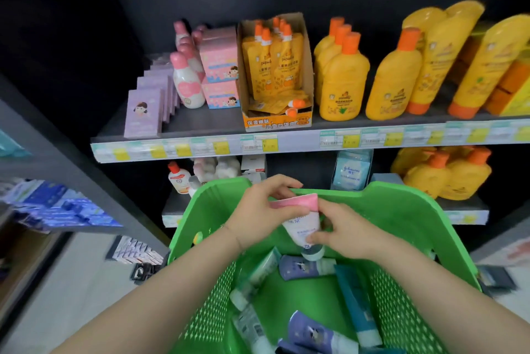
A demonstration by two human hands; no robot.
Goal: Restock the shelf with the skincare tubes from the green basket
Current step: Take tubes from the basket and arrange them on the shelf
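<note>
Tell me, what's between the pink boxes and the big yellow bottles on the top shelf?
In the head view, an open cardboard box of yellow pouches sits between the pink boxes and yellow bottles.

The upper shelf (pixel 200 124) lies bare along its front edge left of the cardboard display box (pixel 275 72), before the pink boxes (pixel 219 66). Yellow bottles (pixel 341 81) crowd the right. The lower shelf (pixel 172 207) is fronted by the green basket (pixel 401 210).
</note>
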